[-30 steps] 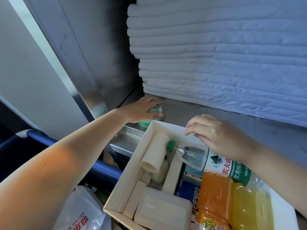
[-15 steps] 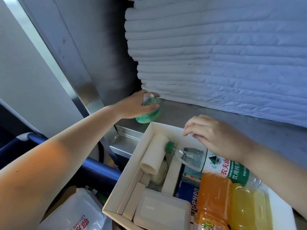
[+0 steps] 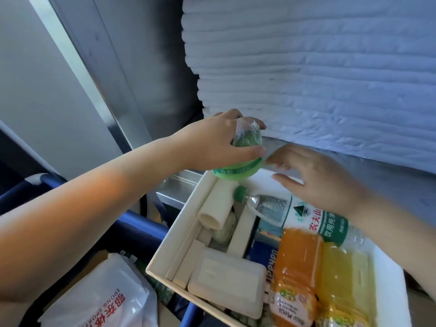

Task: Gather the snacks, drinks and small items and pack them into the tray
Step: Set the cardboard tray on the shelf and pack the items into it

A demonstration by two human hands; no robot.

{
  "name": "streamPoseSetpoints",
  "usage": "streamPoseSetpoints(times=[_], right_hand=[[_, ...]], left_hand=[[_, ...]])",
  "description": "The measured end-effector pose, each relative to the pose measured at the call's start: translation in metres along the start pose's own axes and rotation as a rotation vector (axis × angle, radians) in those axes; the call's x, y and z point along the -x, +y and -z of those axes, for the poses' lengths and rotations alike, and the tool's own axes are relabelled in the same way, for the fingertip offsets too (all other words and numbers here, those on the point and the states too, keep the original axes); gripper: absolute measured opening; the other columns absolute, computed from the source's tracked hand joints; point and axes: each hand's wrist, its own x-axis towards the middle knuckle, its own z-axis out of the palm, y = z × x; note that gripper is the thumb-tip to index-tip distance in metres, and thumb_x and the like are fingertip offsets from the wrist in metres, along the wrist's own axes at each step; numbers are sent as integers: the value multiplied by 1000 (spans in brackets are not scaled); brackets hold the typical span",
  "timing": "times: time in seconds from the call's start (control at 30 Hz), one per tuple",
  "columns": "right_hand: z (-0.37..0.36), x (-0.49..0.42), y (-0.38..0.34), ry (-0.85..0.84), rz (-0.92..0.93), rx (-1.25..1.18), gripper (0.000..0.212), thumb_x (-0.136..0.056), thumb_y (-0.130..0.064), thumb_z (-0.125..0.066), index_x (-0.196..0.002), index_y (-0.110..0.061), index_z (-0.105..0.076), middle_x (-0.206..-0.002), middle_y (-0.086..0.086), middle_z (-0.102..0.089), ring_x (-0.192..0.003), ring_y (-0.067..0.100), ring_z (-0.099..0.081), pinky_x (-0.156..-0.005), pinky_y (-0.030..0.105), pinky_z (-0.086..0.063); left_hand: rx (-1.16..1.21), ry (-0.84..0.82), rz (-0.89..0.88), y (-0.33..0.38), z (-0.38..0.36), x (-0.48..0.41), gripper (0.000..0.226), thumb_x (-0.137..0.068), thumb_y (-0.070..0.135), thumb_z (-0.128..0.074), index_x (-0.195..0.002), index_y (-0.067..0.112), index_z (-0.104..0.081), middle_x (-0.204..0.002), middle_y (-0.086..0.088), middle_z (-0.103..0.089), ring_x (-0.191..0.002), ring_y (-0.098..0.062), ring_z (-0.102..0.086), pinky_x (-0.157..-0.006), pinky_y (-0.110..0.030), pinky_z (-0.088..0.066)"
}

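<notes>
A: Lifted the green snack cup [image 3: 240,169] clear off the steel shelf [image 3: 389,180]; a second back, only reached for it in the back corner; half a second back, barely raised it.

B: Held how?

A: Wrapped round its clear upper half by the left hand [image 3: 212,142]; thumb across the front, fingers over the top; firm hold, tilted a touch, green base downward.

B: And placed where, exactly?

A: Hung in the air just above the far left corner of the white tray [image 3: 169,241]; not yet inside; not touching the rim, as far as could be told.

B: Saw the right hand [image 3: 316,178] shift too?

A: Did; came off its curled rest over the water bottle [image 3: 306,215]; opened up, fingers loosely spread, nothing in them; reached towards the cup, fingertips just beside it.

B: Meant a handover, perhaps?

A: Looked like a handover or a guiding hand; could not say which.

B: Left any room in there?

A: Not much; packed already with a white roll [image 3: 217,204], a flat white case [image 3: 226,282], an orange juice bottle [image 3: 297,256] and a yellow bottle [image 3: 342,267] beside it; found a bare patch only at the far end, beyond the water bottle's cap.

B: Counted as progress, then?

A: Judged so; one more snack off the shelf and nearly home; needed only lowering in without knocking the roll.
</notes>
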Motion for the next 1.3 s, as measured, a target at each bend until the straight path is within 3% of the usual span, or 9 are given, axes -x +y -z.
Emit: streamPoseSetpoints(times=[0.13, 0.23, 0.33, 0.53, 0.77, 0.93, 1.07, 1.17, 1.3], right_hand=[[7, 9, -8, -32, -41, -178, 26, -84, -36, -58, -105, -20, -57, -97, -11, -59, -89, -1, -57, -81, 15, -47], [7, 18, -18, -120, -76, -247, 27, -80, -39, -60, -100, -22, -55, -96, -17, -59, -90, -3, -58, -78, 20, -47], [5, 22, -26, -214, -100, -233, 24, -79, -41, -62, -97, -28, -53, -99, -17, -59, -89, -1, -60, -75, 25, -50], [2, 27, -30, -358, -80, -187, 14, -84, -27, -66, -94, -33, -59, -95, -21, -58, -91, -5, -56, -81, 16, -43], [4, 33, -26, -352, -78, -72, 12, -87, -31, -60, -99, -32, -62, -99, -19, -58, -95, -2, -52, -84, 15, -39], [3, 34, -25, -348, -83, -26, 7, -85, -26, -63, -92, -27, -63, -97, -15, -56, -93, 0, -48, -82, 13, -35], [4, 41, -19, -348, -125, 122, 24, -88, -29, -60, -112, -28, -60, -115, -15, -54, -106, 2, -47, -84, 17, -37], [9, 53, -18, -356, -195, 203, 38, -90, -37, -50, -127, -31, -52, -125, -16, -49, -116, 4, -44, -92, 23, -40], [13, 73, -22, -312, -302, 291, 45, -90, -38, -49, -134, -31, -46, -129, -14, -47, -119, 7, -42, -86, 20, -35]], left_hand=[[-127, -10, -103, 20, -18, 36, 77, -72, 82, -27, -130, 36, -48, -119, 18, -39, -106, 1, -38, -78, -18, -43], [-158, -65, -140, 28, -35, 59, 86, -74, 83, -26, -140, 28, -36, -130, 14, -38, -115, -1, -34, -92, -20, -39], [-147, -133, -137, 32, -56, 72, 88, -74, 80, -30, -143, 25, -25, -134, 11, -36, -118, -4, -28, -94, -15, -26], [-247, -215, -163, 30, -90, 79, 88, -80, 76, -35, -143, 16, -21, -142, 1, -30, -126, -15, -28, -105, -30, -31], [-312, -179, -217, 28, -108, 74, 89, -82, 75, -29, -144, 11, -20, -142, -2, -29, -129, -19, -26, -109, -35, -27], [-367, -153, -289, 24, -103, 69, 106, -74, 83, -26, -148, 8, -13, -156, -9, -9, -141, -21, -5, -117, -37, -1], [-324, -233, -318, 10, -89, 59, 107, -69, 86, -6, -150, 17, 6, -157, -4, 14, -141, -16, 24, -115, -40, 14], [-506, -136, -277, -3, -80, 50, 98, -71, 78, 12, -148, 18, 11, -155, -4, 20, -140, -23, 26, -115, -46, 10], [-570, -133, -162, -15, -86, 43, 88, -77, 72, 13, -148, 19, 16, -151, -2, 29, -142, -22, 21, -117, -43, 4]])
